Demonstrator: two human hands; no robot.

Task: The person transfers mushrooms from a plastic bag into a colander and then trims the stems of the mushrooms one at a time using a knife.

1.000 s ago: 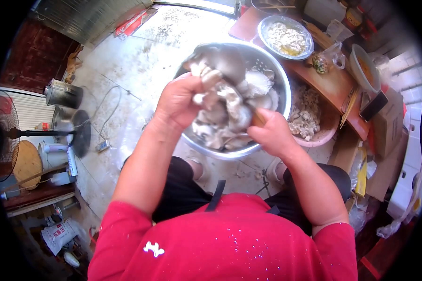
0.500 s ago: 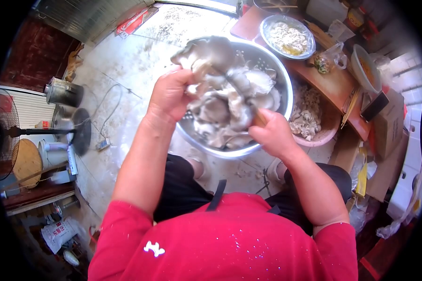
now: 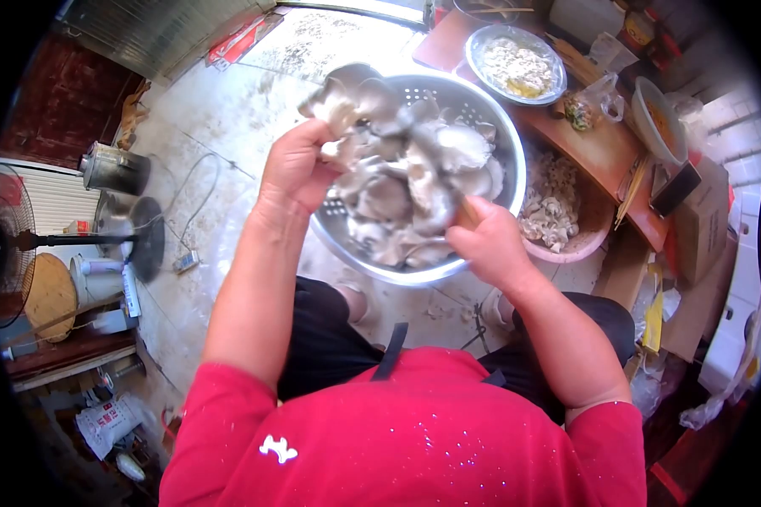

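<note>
My left hand (image 3: 298, 162) is closed on a cluster of grey oyster mushrooms (image 3: 359, 97), raised over the left rim of a perforated metal colander (image 3: 509, 139). More oyster mushrooms (image 3: 386, 198) fill the colander, caps and pale stems mixed. In my right hand (image 3: 490, 241), at the colander's lower right, is a knife (image 3: 468, 213) gripped by its wooden handle. Its blade, smeared by motion, points up and left among the mushrooms, toward the held cluster.
Right of the colander, a pink basin (image 3: 596, 241) holds torn mushroom pieces. A wooden table (image 3: 583, 148) carries a plastic-covered bowl (image 3: 479, 59) of pale food, another bowl (image 3: 643, 101), chopsticks (image 3: 630, 194) and a phone (image 3: 675, 190). A fan (image 3: 13, 241) stands left.
My left hand has shifted slightly left with the mushroom cluster, away from the knife. My right hand stays almost in place.
</note>
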